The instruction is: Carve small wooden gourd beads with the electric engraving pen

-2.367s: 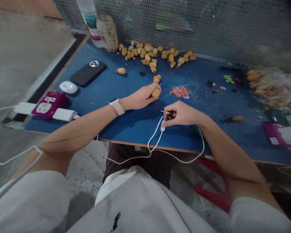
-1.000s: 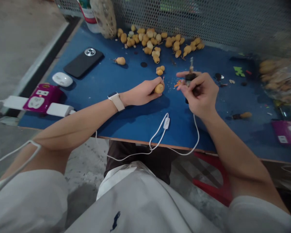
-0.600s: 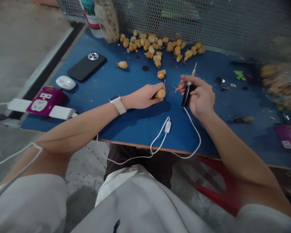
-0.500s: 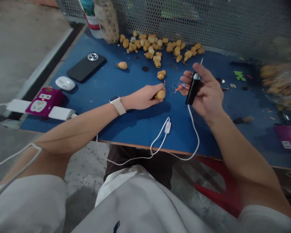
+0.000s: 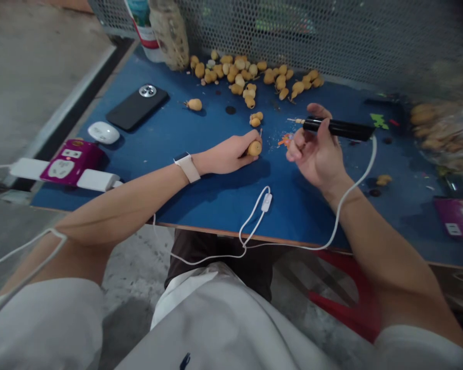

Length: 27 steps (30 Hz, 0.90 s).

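Black pen tool (image 5: 343, 128) swung near-level, pinched in my right hand (image 5: 322, 159); left hand (image 5: 229, 153) clamps gourd (image 5: 255, 148). Keep fingers behind metal tip (image 5: 295, 120).

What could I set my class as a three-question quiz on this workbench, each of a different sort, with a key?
1. Multiple choice: where does the gourd heap lie?
A) beside the mesh screen
B) on the floor
C) on the person's lap
2. True or false: the left hand holds a gourd, and there is a watch on that wrist.
3. Fill in the colour: the right hand holds a black tool with a ____ cord.

Key: 1. A; 2. true; 3. white
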Tool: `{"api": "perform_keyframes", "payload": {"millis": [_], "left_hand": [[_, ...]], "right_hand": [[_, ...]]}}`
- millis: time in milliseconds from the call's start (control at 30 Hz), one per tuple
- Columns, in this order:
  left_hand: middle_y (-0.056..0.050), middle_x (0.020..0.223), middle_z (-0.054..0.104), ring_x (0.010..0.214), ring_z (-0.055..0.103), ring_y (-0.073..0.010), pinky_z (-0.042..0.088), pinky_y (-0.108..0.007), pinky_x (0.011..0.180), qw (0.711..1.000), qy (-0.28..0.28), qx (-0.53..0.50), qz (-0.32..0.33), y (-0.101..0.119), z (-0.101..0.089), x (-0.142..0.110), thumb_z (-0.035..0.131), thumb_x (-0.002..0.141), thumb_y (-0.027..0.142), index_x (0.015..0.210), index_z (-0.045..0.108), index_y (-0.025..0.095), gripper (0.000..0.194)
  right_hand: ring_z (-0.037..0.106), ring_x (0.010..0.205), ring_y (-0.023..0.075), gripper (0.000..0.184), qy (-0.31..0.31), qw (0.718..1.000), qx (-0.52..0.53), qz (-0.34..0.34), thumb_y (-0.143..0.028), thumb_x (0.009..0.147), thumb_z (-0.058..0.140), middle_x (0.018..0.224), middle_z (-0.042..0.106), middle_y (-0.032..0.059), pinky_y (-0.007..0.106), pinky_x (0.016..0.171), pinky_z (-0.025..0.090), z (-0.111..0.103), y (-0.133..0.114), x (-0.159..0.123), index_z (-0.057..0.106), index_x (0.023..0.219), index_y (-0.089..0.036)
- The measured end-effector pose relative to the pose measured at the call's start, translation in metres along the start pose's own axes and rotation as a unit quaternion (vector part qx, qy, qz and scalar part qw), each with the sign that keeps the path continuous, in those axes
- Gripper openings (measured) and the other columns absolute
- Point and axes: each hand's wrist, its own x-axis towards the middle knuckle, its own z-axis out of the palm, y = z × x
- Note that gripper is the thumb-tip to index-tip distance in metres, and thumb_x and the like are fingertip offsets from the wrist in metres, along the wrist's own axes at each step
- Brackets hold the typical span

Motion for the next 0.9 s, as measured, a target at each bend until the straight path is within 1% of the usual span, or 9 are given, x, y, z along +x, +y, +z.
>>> {"api": "perform_keyframes", "payload": {"millis": [100,167,200,267,367,500,700,800,900], "left_hand": [[-0.009,0.111,0.079,0.096,0.075,-0.0221,0.055,-0.033,0.09,1.0,-0.001,-0.003,-0.007,-0.001,-0.003,0.0,0.065,0.108,0.025,0.121,0.056,0.022,0.015],[-0.01,0.112,0.079,0.097,0.074,-0.0225,0.054,-0.033,0.089,1.0,-0.004,-0.003,-0.012,-0.002,-0.004,0.0,0.065,0.108,0.027,0.12,0.057,0.022,0.015],[-0.01,0.112,0.079,0.097,0.074,-0.0229,0.053,-0.033,0.089,1.0,-0.006,0.0,-0.016,-0.002,-0.004,0.0,0.066,0.108,0.028,0.12,0.057,0.022,0.015],[-0.01,0.112,0.078,0.097,0.073,-0.0234,0.052,-0.034,0.088,1.0,-0.011,0.002,-0.024,-0.001,-0.004,0.001,0.066,0.108,0.028,0.119,0.058,0.022,0.015],[-0.01,0.112,0.077,0.095,0.072,-0.0234,0.052,-0.034,0.086,0.999,-0.017,-0.008,-0.03,0.001,-0.003,0.001,0.063,0.108,0.027,0.118,0.056,0.022,0.014],[-0.01,0.114,0.077,0.097,0.073,-0.0235,0.052,-0.033,0.087,0.999,-0.025,-0.018,-0.032,0.002,-0.003,0.002,0.062,0.108,0.026,0.119,0.052,0.023,0.015],[-0.009,0.108,0.078,0.092,0.072,-0.0226,0.051,-0.031,0.082,0.999,-0.038,-0.009,-0.035,-0.001,-0.001,0.002,0.061,0.108,0.023,0.118,0.052,0.024,0.014],[-0.008,0.109,0.077,0.091,0.072,-0.0221,0.05,-0.03,0.082,0.998,-0.041,-0.005,-0.036,0.0,-0.002,0.002,0.061,0.108,0.022,0.118,0.052,0.024,0.014],[-0.008,0.107,0.075,0.09,0.071,-0.0215,0.049,-0.03,0.081,0.998,-0.048,0.004,-0.046,0.005,-0.005,0.002,0.061,0.108,0.021,0.118,0.051,0.023,0.014]], "right_hand": [[0.047,0.054,0.0208,0.074,-0.004,1.0,0.021,0.007,-0.096,0.104,0.048,0.08,0.061,-0.0005,0.042,0.055,0.047,0.008,0.008,-0.004,0.066,0.155,-0.046],[0.038,0.05,0.0171,0.075,-0.005,0.999,0.042,0.015,-0.095,0.101,0.054,0.08,0.061,-0.0015,0.04,0.052,0.04,0.013,0.013,-0.006,0.067,0.152,-0.042],[0.038,0.049,0.016,0.074,-0.006,0.999,0.05,0.02,-0.094,0.098,0.06,0.081,0.062,-0.0014,0.039,0.051,0.039,0.016,0.015,-0.007,0.07,0.148,-0.039],[0.045,0.052,0.0166,0.071,-0.01,0.998,0.057,0.021,-0.09,0.093,0.07,0.082,0.064,-0.0006,0.039,0.053,0.042,0.02,0.019,-0.009,0.075,0.136,-0.034],[0.06,0.06,0.0207,0.061,-0.019,0.998,0.055,0.001,-0.085,0.093,0.075,0.079,0.067,0.001,0.039,0.058,0.05,0.025,0.022,-0.012,0.08,0.12,-0.031],[0.066,0.063,0.0216,0.045,-0.022,0.997,0.077,-0.003,-0.074,0.091,0.085,0.08,0.072,0.0028,0.04,0.059,0.055,0.027,0.022,-0.015,0.083,0.102,-0.03],[0.07,0.065,0.023,0.032,-0.034,0.996,0.081,-0.013,-0.062,0.094,0.089,0.083,0.076,0.004,0.043,0.062,0.061,0.024,0.023,-0.017,0.086,0.102,-0.031],[0.072,0.066,0.0219,0.033,-0.041,0.994,0.096,-0.018,-0.062,0.093,0.091,0.083,0.077,0.0033,0.041,0.062,0.063,0.026,0.023,-0.016,0.087,0.103,-0.03],[0.072,0.062,0.0184,0.039,-0.037,0.991,0.128,-0.018,-0.064,0.089,0.095,0.081,0.078,0.002,0.035,0.058,0.063,0.029,0.024,-0.014,0.086,0.097,-0.027]]}}
